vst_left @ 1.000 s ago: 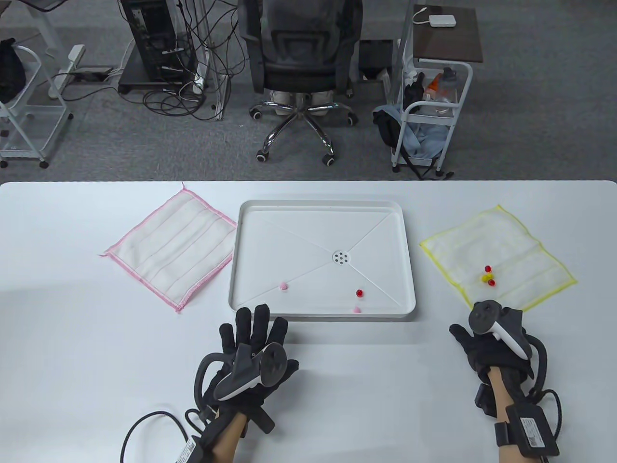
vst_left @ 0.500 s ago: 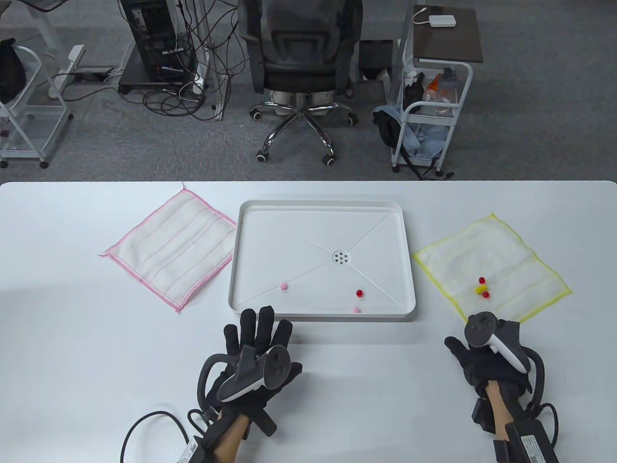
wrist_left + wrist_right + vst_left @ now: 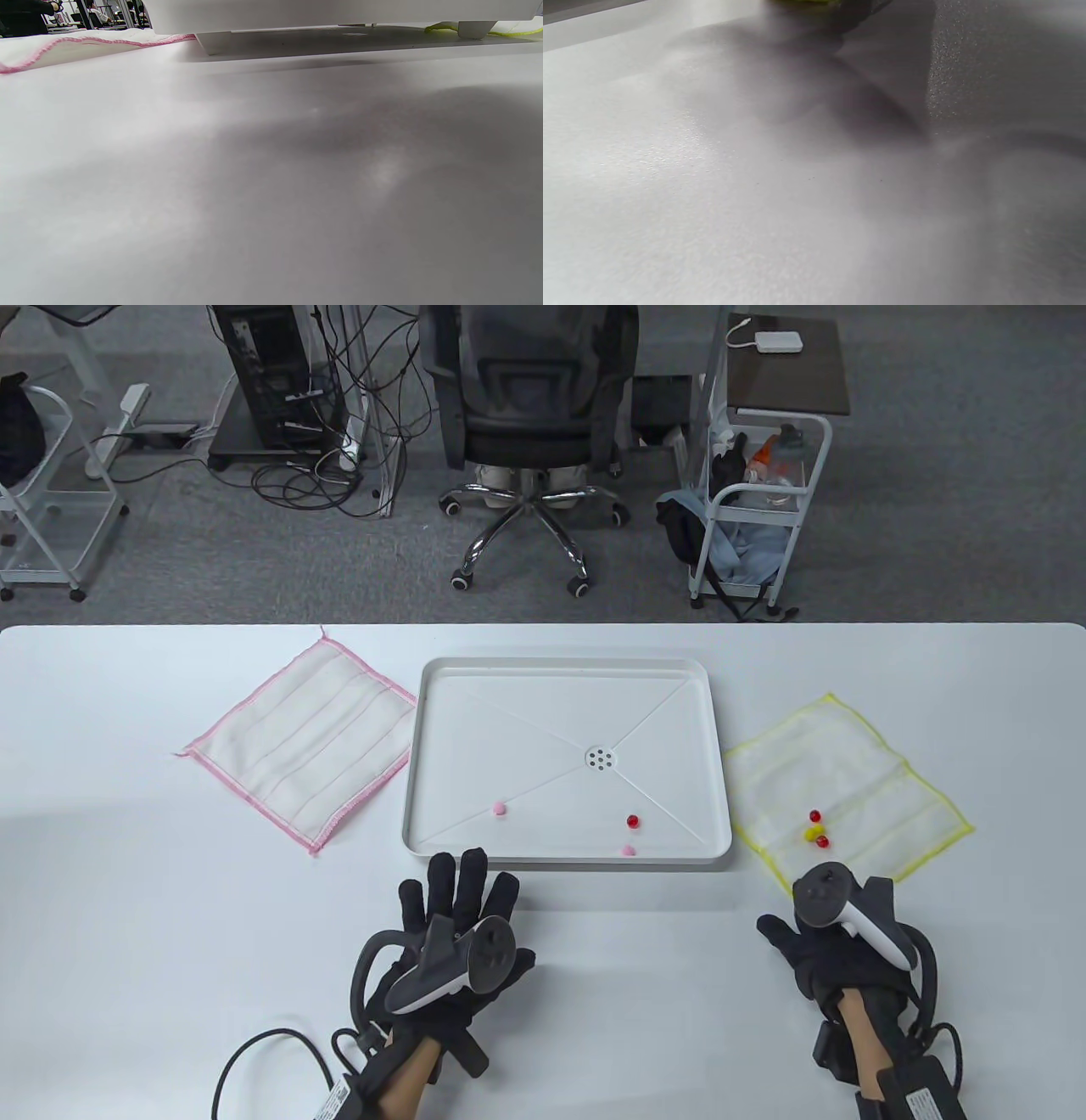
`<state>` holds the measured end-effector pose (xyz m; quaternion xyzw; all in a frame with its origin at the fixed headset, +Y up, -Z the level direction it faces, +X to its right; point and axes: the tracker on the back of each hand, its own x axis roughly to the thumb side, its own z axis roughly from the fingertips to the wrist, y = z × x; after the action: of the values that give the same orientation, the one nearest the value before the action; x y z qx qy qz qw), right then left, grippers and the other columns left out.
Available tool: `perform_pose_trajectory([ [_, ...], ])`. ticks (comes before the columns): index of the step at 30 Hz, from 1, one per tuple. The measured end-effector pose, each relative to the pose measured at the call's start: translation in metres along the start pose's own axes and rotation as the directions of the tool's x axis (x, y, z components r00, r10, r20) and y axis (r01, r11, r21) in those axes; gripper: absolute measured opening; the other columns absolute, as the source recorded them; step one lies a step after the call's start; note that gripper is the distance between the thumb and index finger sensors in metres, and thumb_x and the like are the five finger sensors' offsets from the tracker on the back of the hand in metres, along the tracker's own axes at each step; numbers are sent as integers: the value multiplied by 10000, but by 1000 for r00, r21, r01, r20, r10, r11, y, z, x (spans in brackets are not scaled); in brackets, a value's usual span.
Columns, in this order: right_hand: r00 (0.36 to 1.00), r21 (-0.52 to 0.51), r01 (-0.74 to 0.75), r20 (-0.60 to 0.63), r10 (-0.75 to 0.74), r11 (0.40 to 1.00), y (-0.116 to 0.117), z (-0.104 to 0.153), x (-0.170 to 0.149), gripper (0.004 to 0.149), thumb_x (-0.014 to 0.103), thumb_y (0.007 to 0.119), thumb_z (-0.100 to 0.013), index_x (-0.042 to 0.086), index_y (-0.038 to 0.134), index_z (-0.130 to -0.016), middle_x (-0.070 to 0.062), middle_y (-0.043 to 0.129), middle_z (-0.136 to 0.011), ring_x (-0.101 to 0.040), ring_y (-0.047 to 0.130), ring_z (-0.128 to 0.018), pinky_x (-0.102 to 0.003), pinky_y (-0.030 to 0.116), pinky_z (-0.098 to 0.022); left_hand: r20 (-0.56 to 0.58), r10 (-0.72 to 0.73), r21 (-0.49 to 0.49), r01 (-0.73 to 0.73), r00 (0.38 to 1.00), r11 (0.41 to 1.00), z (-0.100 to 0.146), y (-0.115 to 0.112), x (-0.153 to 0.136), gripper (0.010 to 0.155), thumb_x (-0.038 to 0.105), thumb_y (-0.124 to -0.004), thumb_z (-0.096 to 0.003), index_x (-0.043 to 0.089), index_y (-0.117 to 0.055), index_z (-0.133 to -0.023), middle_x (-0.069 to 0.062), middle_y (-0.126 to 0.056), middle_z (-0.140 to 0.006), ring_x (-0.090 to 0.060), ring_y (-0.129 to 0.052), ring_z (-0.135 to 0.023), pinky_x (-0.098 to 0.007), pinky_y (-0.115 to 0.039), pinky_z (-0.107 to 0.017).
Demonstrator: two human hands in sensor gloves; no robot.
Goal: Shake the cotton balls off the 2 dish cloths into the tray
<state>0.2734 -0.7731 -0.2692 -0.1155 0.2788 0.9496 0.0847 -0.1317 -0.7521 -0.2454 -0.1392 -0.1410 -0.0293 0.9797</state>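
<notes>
The white tray sits mid-table with two pink cotton balls and a red one inside. On its left the pink-edged dish cloth lies flat with no balls on it. To its right is the yellow-edged dish cloth, carrying two red balls and a yellow ball. My right hand holds this cloth's near corner; the tracker hides the fingers. My left hand lies flat on the table just before the tray, fingers straight. The left wrist view shows the tray's underside and pink cloth.
Beyond the table's far edge stand an office chair, a white cart and a computer tower with cables. Cables trail from both wrists at the table's near edge.
My right hand has pulled the yellow cloth left and toward me, up against the tray, with the three balls riding on it. My left hand has crept slightly right.
</notes>
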Motion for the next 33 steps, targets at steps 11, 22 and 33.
perform_pose_trajectory([
  [11, 997, -42, -75, 19, 76, 996, 1, 12, 18, 727, 591, 514, -514, 183, 367, -1098, -65, 170, -1161, -337, 91, -1029, -568, 269, -762, 4, -1, -8, 1, 1000, 1000, 0, -1, 2, 807, 734, -435, -523, 384, -9, -1112, -40, 206, -1097, -392, 144, -977, -648, -118, -741],
  [22, 995, -50, -88, 47, 90, 995, 0, 19, 24, 688, 568, 541, -519, 176, 456, -1078, -88, 320, -1164, -353, 235, -1044, -568, 345, -758, 12, 2, -17, -2, 1000, 1000, 0, -1, 2, 809, 749, -393, -519, 389, 58, -1086, -41, 206, -1103, -402, 137, -981, -657, -121, -735],
  [33, 988, -87, -140, 54, 145, 986, -1, 28, 35, 642, 547, 564, -523, 169, 575, -1043, -97, 456, -1146, -364, 359, -1042, -570, 408, -750, 11, 0, -31, 1, 1000, 1000, -1, -2, 2, 811, 749, -392, -519, 385, 61, -1086, -45, 203, -1105, -404, 135, -980, -656, -123, -735],
])
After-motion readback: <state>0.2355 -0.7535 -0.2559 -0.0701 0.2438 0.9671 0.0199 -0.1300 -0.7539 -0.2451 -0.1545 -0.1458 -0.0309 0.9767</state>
